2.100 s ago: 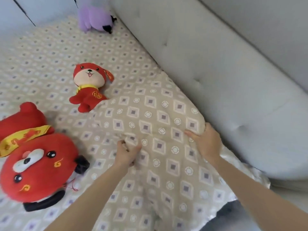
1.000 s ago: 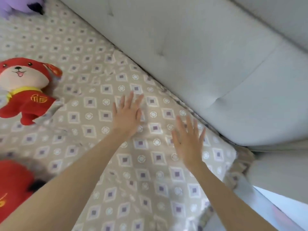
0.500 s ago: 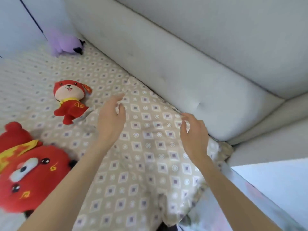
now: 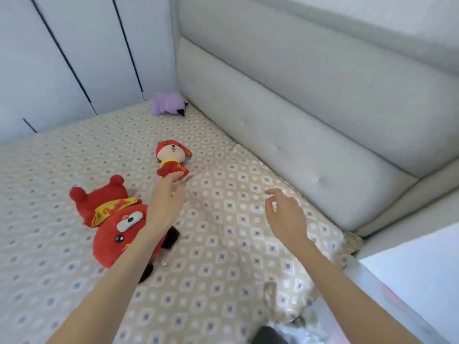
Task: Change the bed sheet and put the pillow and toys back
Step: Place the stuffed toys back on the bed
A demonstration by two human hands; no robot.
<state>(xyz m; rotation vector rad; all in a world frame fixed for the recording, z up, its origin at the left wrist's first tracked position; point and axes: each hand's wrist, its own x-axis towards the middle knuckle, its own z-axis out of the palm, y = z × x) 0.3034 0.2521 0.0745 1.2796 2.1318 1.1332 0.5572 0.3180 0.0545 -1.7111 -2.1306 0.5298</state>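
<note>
Left hand (image 4: 166,202) has its fingers stretched out and relaxed, holding nothing. The fingertips reach the lower edge of the small red plush dog (image 4: 171,158) just ahead, but contact cannot be told. The big red plush (image 4: 109,219) lies beside and under the left wrist. Right hand (image 4: 285,214) has its fingers loosely curled and empty, hovering over the patterned pillow (image 4: 248,247), which lies below it against the padded headboard (image 4: 310,125). The patterned bed sheet (image 4: 49,184) is spread under both arms. The purple plush (image 4: 167,107) sits well beyond the left hand, in the far corner.
</note>
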